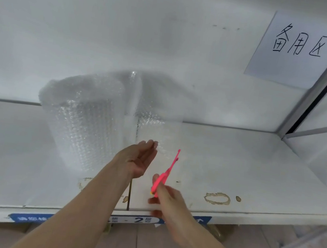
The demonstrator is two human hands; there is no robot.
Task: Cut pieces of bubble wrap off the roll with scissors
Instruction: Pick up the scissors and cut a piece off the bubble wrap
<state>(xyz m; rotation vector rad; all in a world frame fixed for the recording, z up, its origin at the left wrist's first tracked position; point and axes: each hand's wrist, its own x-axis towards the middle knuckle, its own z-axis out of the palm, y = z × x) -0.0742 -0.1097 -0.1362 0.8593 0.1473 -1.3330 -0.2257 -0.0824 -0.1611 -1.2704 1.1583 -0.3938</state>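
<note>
Right hand [166, 197] grips scissors [165, 174] beside bubble wrap [88, 122].

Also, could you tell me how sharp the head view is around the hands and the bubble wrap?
Head view: the right hand and pink scissors are motion-blurred; the left hand is sharper; the roll glints in places but its top smears into the wall; wide-angle bending shows at the edges.

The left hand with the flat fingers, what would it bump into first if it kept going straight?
Probably the loose sheet of bubble wrap just beyond the left hand; its fingers look nearly at the sheet already. The wall comes after. Depth is hard to judge.
</note>
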